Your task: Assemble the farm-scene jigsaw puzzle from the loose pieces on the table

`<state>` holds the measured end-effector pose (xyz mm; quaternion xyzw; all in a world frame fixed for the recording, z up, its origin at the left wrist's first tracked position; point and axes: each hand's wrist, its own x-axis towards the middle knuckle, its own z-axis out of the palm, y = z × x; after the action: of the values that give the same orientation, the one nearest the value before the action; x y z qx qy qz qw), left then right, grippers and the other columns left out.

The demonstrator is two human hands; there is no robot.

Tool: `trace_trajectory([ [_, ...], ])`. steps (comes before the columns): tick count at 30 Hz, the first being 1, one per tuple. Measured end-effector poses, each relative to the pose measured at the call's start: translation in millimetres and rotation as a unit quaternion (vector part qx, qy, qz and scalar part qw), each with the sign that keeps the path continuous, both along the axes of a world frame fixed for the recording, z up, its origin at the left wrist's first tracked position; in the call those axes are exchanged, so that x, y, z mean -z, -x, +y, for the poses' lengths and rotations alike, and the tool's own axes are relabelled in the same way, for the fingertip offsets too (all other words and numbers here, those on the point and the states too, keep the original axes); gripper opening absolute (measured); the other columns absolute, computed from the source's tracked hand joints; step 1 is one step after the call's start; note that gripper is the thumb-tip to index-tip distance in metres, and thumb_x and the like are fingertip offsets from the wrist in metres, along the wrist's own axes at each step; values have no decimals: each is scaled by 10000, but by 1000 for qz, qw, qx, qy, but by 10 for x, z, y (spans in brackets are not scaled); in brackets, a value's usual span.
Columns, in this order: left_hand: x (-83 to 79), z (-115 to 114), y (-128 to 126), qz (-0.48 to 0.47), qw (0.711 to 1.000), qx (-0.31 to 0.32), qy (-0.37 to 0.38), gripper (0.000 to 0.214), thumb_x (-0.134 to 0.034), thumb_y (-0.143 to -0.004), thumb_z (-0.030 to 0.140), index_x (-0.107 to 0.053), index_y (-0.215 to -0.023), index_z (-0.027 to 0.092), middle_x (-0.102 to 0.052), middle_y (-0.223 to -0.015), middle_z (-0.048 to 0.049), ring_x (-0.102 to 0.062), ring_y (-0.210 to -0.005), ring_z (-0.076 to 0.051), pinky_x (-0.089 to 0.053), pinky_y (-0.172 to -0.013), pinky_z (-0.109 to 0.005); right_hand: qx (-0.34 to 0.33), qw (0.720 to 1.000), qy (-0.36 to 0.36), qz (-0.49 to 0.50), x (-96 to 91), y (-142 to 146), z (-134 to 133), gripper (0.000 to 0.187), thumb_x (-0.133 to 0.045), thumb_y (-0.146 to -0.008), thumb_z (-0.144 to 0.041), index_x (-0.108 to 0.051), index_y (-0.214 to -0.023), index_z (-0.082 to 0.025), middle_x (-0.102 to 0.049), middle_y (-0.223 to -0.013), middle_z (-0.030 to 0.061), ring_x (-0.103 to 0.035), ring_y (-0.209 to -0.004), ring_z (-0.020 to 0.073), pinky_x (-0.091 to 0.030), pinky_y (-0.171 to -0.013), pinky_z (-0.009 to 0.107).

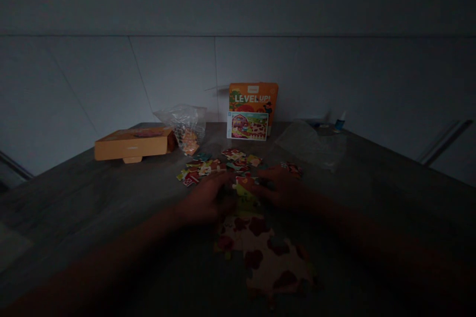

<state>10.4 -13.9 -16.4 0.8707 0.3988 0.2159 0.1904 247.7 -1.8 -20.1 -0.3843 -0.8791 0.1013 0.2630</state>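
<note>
In dim light, a green and orange puzzle piece lies between my two hands. My right hand reaches over its right side, fingertips on the piece. To its left is my left hand, with fingers and thumb apart and nothing visible in them; shadow blurs its fingertips. Just below, nearer to me, joined puzzle pieces form a spotted cow. Beyond my hands, several loose puzzle pieces are heaped together, some overlapping. More pieces show past my right hand, partly covered by it.
An orange box lies at the back left, beside a clear bag with pieces inside. An orange "LEVEL UP!" box stands against the wall behind a farm picture card. Clear plastic wrap and a small blue bottle are at right.
</note>
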Motion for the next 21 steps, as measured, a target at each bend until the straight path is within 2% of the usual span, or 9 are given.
trace_trajectory([
  [4, 1, -61, -11, 58, 998, -3, 7, 900, -755, -654, 522, -351, -1407, 240, -420, -1426, -136, -351, -1324, -382, -306, -1087, -579, 3, 1000, 16, 1, 15, 1, 22, 410, -480, -926, -467, -493, -651, -162, -495, -570, -25, -429, -518, 95, -261, -524, 238],
  [7, 4, -78, -15, 76, 997, -6, 11, 1021, -743, -647, 565, -229, -1473, 252, -342, -1475, -154, -241, -1381, -419, -267, -1087, -626, 5, 1000, 16, -4, 27, 2, 35, 390, -482, -923, -461, -513, -678, -159, -511, -586, -19, -440, -526, 99, -265, -527, 240],
  [9, 11, -64, -12, 85, 996, -20, 20, 1028, -728, -664, 565, -194, -1486, 253, -276, -1512, -161, -159, -1408, -436, -235, -1091, -648, 8, 1000, 15, -7, 25, 1, 35, 390, -479, -923, -470, -528, -694, -157, -525, -598, -12, -454, -538, 104, -271, -532, 240],
  [12, 22, -30, -9, 99, 994, -43, 32, 1008, -724, -667, 571, -224, -1476, 236, -202, -1541, -160, -76, -1421, -446, -189, -1099, -665, 24, 1000, 11, -11, 7, -1, 28, 386, -490, -914, -467, -530, -688, -157, -538, -600, -3, -470, -548, 108, -265, -527, 236],
  [17, 44, -1, -7, 90, 995, -33, -2, 829, -735, -667, 555, -420, -1353, 210, -321, -1474, -153, -187, -1394, -412, -194, -1114, -640, 41, 999, 9, -19, -16, 2, 27, 390, -487, -912, -474, -525, -687, -158, -553, -608, 6, -491, -562, 115, -268, -532, 235],
  [21, 36, -6, -5, 102, 994, -35, -11, 646, -739, -656, 582, -566, -1154, 209, -375, -1415, -149, -261, -1345, -417, -272, -1075, -636, 43, 999, -4, -22, -9, -2, 28, 393, -480, -917, -472, -515, -677, -163, -560, -619, 15, -498, -582, 124, -273, -537, 237],
])
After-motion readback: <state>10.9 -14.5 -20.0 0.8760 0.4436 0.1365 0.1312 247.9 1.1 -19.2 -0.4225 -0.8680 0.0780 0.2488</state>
